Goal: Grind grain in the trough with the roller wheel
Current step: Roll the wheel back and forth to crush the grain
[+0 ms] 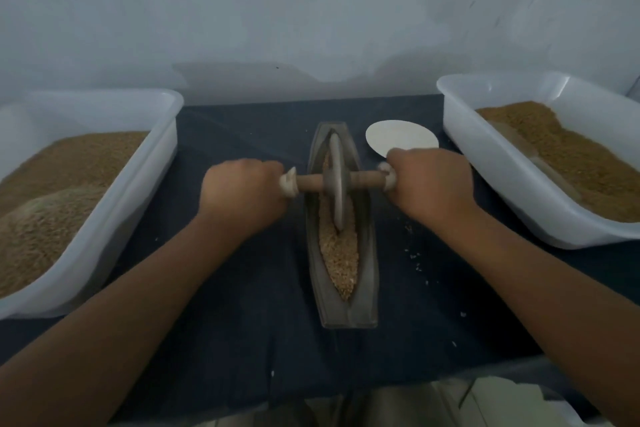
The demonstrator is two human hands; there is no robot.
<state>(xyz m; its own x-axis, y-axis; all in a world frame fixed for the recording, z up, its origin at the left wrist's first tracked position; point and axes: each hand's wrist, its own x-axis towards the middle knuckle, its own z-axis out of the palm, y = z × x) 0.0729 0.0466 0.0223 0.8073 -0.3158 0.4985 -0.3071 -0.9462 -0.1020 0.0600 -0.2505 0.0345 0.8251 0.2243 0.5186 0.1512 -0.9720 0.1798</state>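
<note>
**Grinding station: both hands on the roller, wheel in mid-trough**

The grey boat-shaped stone trough [346, 317] lies lengthwise at the centre of the frame on the dark blue cloth-covered counter [242, 322]. Its far tip points to the pale wall and its near end stops short of the counter's front edge. Tan grain [337, 253] fills the groove from the middle to the near tip.

The grey disc-shaped roller wheel with wooden axle [337, 180] stands on edge in the groove, at about the trough's middle, with the axle crossing it left to right. The fingers of the left hand [242, 194] are curled round the left axle end. Those of the right hand [429, 184] are curled round the right end.

Open cloth lies on both sides of the trough. A white rectangular plastic tub of brown grain at the left edge [138, 191] and a matching tub at the right edge [502, 177] bound that room. A flat white round disc [401, 139] lies just beyond the right hand, between the trough and the right tub. Loose spilled grains [414, 255] dot the cloth right of the trough.
</note>
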